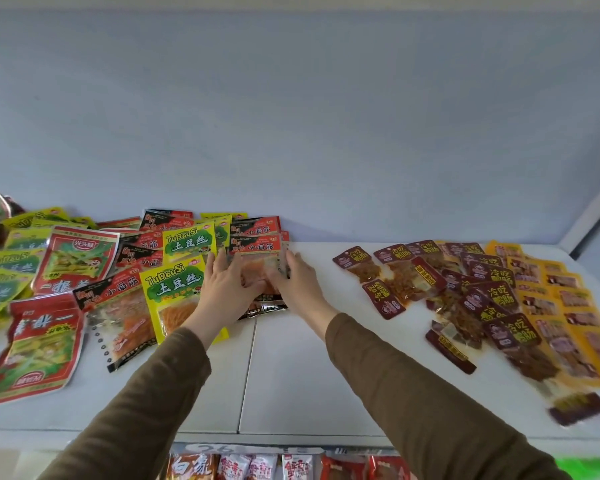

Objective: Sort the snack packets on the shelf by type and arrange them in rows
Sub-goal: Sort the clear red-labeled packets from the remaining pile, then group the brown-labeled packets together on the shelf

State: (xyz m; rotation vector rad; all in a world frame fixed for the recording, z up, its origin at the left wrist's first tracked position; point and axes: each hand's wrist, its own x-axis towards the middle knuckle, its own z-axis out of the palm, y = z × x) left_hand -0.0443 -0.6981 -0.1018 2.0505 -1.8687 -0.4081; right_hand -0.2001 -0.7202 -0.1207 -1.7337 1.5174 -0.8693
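Note:
Both hands are on a black-and-red noodle-strip packet (257, 249) that lies on a small stack of the same kind in the middle of the white shelf (291, 358). My left hand (227, 287) grips its left side and my right hand (297, 282) grips its right side. Yellow-green TuDouSi packets (174, 289) lie just left of my left hand. Large red-and-green packets (77, 259) sit further left. Dark red packets (489, 292) and orange-yellow packets (565, 306) are spread over the right side.
The shelf's back wall (291, 133) rises pale blue behind the packets. A seam (248, 368) divides the shelf panels near the middle. More snack packets (257, 467) hang below the front edge. The left pile is mixed and overlapping.

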